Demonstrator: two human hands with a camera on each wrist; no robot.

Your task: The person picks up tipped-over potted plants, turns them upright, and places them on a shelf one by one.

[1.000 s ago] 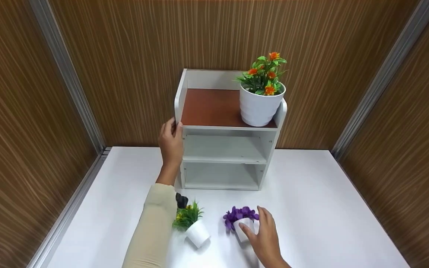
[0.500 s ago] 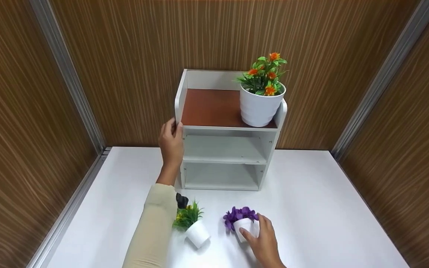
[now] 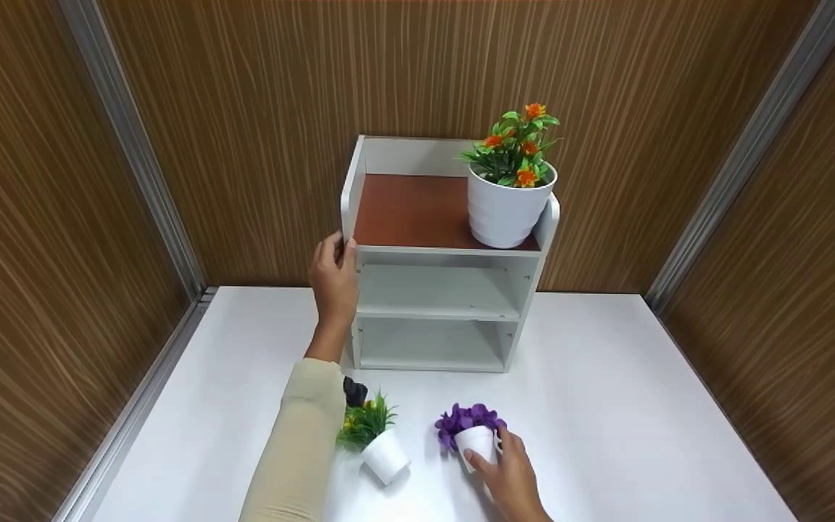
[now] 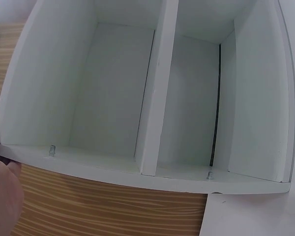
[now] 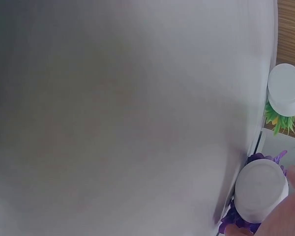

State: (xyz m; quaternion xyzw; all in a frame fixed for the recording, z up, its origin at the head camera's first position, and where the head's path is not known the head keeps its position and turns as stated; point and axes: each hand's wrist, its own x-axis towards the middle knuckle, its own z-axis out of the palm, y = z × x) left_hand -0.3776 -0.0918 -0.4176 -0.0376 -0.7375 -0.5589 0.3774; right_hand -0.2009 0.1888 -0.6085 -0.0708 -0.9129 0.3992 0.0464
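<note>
A small white shelf unit (image 3: 435, 250) with a brown top stands at the back of the white table. My left hand (image 3: 334, 279) grips the unit's left side panel at top-shelf height, its fingers partly hidden behind the panel; the left wrist view shows the hand (image 4: 7, 196) at the panel edge. At the front, a purple-flowered plant in a white pot (image 3: 475, 444) lies tipped on its side. My right hand (image 3: 508, 471) holds this pot between thumb and fingers. In the right wrist view, fingertips show on both sides of the pot (image 5: 260, 189).
A large white pot (image 3: 506, 210) with orange flowers stands at the right of the unit's top. Another small white pot (image 3: 386, 457) with green leaves and yellow flowers lies left of the purple one, partly behind the left sleeve (image 3: 294, 442). Wood-grain walls (image 3: 243, 130) enclose the table.
My right hand has closed in on the purple plant's pot, its fingers coming down to the pot's right side. My left hand stays on the shelf unit.
</note>
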